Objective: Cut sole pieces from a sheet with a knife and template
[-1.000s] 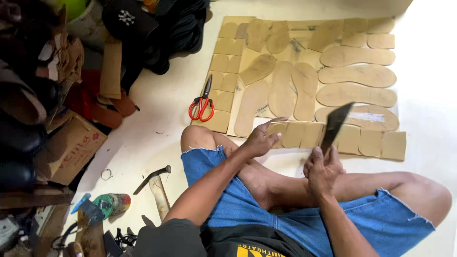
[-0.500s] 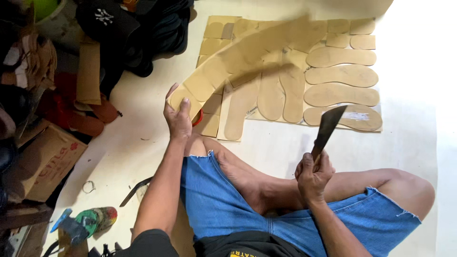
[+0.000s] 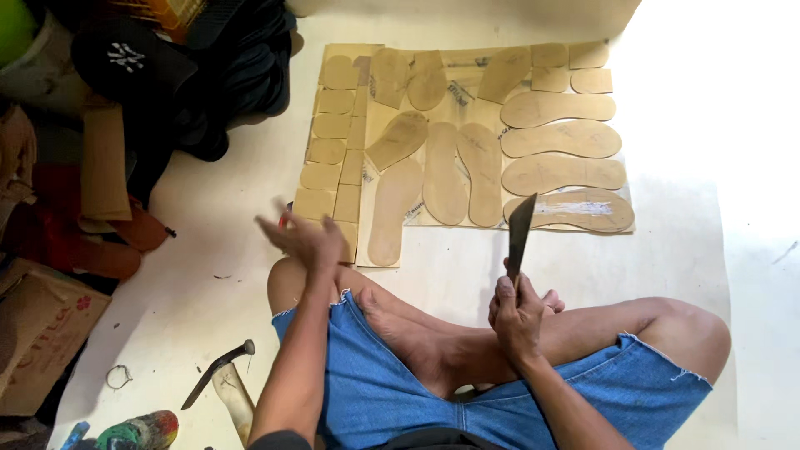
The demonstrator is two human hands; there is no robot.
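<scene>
Dark-bladed knife (image 3: 520, 236) is standing upright, clenched in the right hand (image 3: 517, 317); the left hand (image 3: 308, 242) is hovering released (blurred) near tan sole cutouts (image 3: 467, 133).

The person sits cross-legged low in the frame, bare legs folded, one foot tucked at the centre. The left arm reaches up from the bottom edge, left of centre, forearm nearly straight. The left hand (image 3: 307, 240) hangs in the air at centre-left, above the knee, fingers spread loosely and motion-blurred, gripping nothing. The right arm comes in from the lower right, bent at the elbow. The right hand (image 3: 518, 310) sits right of centre above the crossed shins, fist curled tight around a handle, thumb side uppermost, wrist straight.
</scene>
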